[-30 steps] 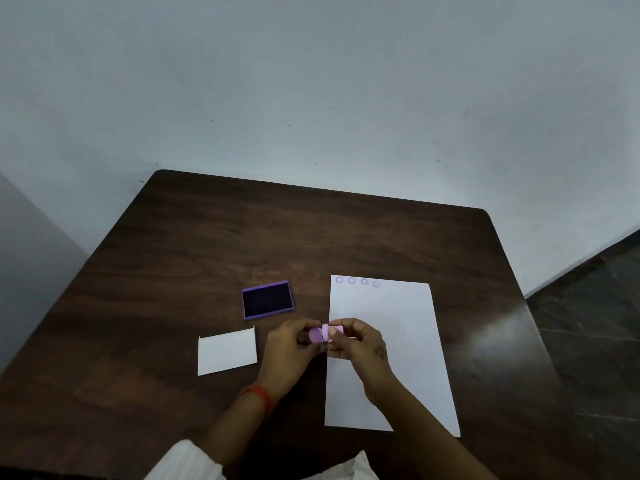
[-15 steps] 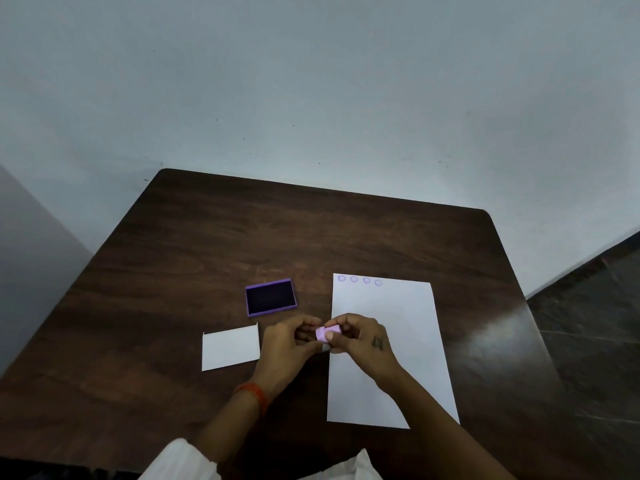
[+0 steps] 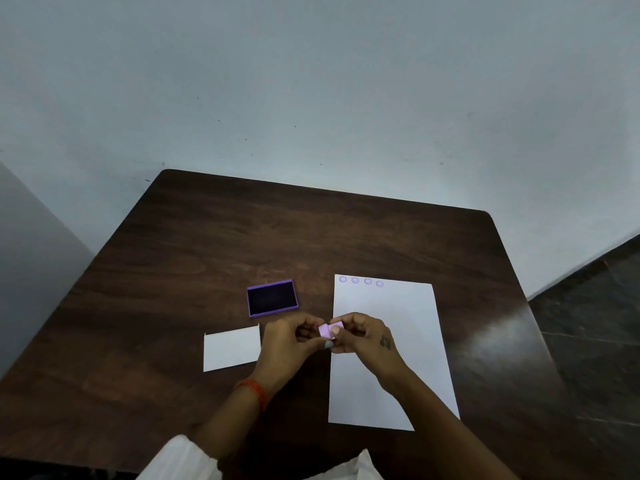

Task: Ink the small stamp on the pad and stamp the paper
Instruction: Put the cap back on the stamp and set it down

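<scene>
A small pink-purple stamp (image 3: pixel 326 330) is pinched between the fingertips of my left hand (image 3: pixel 290 344) and my right hand (image 3: pixel 363 336), held just above the left edge of a white paper sheet (image 3: pixel 398 341). Along the sheet's top edge runs a row of several round purple stamp marks (image 3: pixel 361 281). The open purple ink pad (image 3: pixel 272 298), with its dark inked face up, lies on the table left of the sheet and beyond my left hand. The stamp's printing face is hidden by my fingers.
A small white card (image 3: pixel 231 348) lies on the dark wooden table (image 3: pixel 207 244) just left of my left hand. The table stands against a pale wall; dark floor (image 3: pixel 595 327) shows to the right.
The stamp has been turned between my fingers: its round end no longer faces the camera and less of it shows. Both hands stay close together at the sheet's left edge.
</scene>
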`<state>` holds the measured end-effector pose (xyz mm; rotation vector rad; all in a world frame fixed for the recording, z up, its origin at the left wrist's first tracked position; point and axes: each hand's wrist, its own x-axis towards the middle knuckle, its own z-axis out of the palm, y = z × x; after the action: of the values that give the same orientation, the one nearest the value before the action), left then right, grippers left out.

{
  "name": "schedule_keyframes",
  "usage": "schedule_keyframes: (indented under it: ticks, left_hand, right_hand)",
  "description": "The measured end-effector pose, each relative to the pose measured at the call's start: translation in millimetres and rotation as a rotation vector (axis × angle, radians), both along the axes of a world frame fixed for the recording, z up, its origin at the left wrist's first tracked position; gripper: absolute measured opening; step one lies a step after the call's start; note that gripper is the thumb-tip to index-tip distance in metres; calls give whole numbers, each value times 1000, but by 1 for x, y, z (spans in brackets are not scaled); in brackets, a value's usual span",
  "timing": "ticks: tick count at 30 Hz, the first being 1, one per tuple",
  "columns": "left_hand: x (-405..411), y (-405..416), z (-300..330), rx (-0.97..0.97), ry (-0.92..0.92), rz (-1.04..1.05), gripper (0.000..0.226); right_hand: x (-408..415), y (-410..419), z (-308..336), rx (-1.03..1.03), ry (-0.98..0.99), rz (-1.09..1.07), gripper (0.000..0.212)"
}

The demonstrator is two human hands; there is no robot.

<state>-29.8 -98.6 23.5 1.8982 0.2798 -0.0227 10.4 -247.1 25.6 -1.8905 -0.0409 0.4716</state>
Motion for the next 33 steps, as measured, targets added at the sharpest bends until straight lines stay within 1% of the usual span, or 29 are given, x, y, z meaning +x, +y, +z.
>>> schedule_keyframes:
  ticks: [3, 6, 8, 11, 16, 19, 20, 22, 25, 26, 27, 28, 31, 33]
  left_hand:
    - [0, 2, 0, 2, 1, 0, 19]
    - [-1, 5, 1, 3, -14, 13, 18]
    - [-2, 3, 0, 15, -34, 5, 16]
    - [-5, 0, -2, 64, -66, -4, 15]
    - [-7, 3, -5, 156, -121, 7, 14]
    - [-6, 5, -5, 146, -96, 34, 17]
    - [-5, 7, -6, 134, -89, 42, 19]
    - [-4, 11, -9, 119, -76, 52, 30]
    - [-3, 21, -12, 134, -46, 75, 46]
    - [-3, 25, -13, 135, -30, 85, 48]
    - [-4, 28, -14, 139, -18, 94, 50]
    - [-4, 31, -14, 145, -11, 101, 51]
    - [-5, 37, -16, 161, 5, 126, 50]
    - [-5, 39, -17, 170, 32, 142, 52]
  right_hand:
    - [2, 2, -2, 0, 60, -8, 26]
    - [3, 7, -4, 53, 130, -23, 29]
    - [-1, 9, -5, 102, 168, -37, 27]
    - [-4, 9, -5, 134, 172, -35, 19]
    - [-3, 18, -6, 138, 233, -68, 26]
    - [-3, 25, -5, 182, 233, -49, 18]
    - [-2, 27, -5, 176, 224, -50, 18]
    - [2, 32, -9, 69, 136, -57, 19]
    - [6, 44, -17, -140, -101, -92, 12]
    - [7, 48, -19, -174, -139, -135, 18]
    - [7, 52, -22, -184, -151, -169, 25]
    - [9, 54, -26, -202, -161, -160, 30]
    - [9, 53, -35, -347, -134, 19, 45]
    - [9, 50, -39, -409, -113, 54, 44]
